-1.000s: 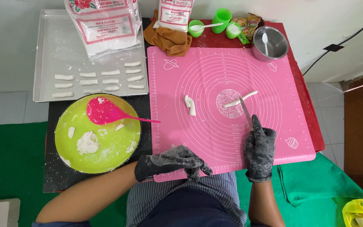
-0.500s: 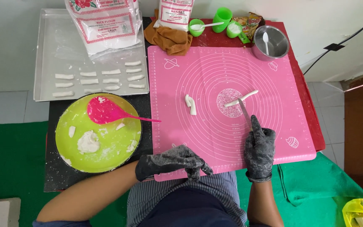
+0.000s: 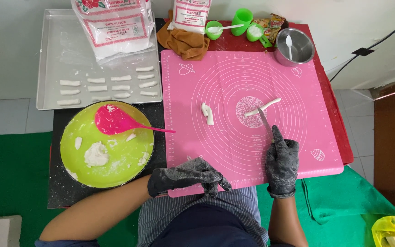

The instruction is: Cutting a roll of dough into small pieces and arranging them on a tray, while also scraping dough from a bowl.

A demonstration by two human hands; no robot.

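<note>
My left hand [image 3: 188,176] rests curled and empty on the near edge of the pink mat [image 3: 234,151], its weight keeping that edge flat and its floured glove clear of the cut. My right hand [image 3: 281,160] is closed round the handle of a knife [image 3: 265,122], forefinger laid along the spine so I can steer the blade; its tip sits at the dough strip [image 3: 263,107], which lies slanted at the middle of the mat on the round speckled mark. Two short cut pieces [image 3: 207,113] lie just left of it, apart from the blade. To my left the green bowl [image 3: 76,171] holds a lump of dough [image 3: 96,154] and a pink spatula [image 3: 115,121], close enough to reach. Beyond it the metal tray [image 3: 53,59] carries rows of finished pieces [image 3: 108,86], with a flour bag [image 3: 115,25] standing on its far side. At the far edge sit small green cups [image 3: 243,19] and a steel bowl [image 3: 294,45]
</note>
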